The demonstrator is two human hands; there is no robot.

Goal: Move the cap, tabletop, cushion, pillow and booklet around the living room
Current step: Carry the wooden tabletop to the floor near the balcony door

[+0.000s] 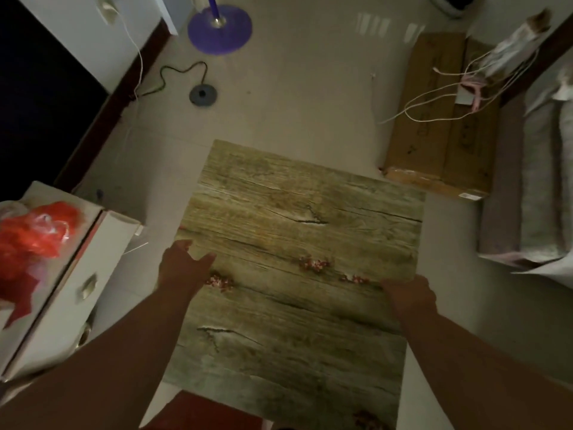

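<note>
A square tabletop [297,243] with a grey-green wood-grain print and small red flower marks fills the middle of the view, held level above the pale floor. My left hand [183,268] grips its left edge, thumb lying on top. My right hand [409,294] holds the right edge, fingers curled under it. No cap, cushion, pillow or booklet can be made out with certainty.
A white drawer unit [77,274] with a red plastic bag [34,234] on top stands left. A long cardboard box [440,119] with loose white cables lies right, beside a bed [539,187]. A purple fan base [220,29] and a black cord sit on the far floor.
</note>
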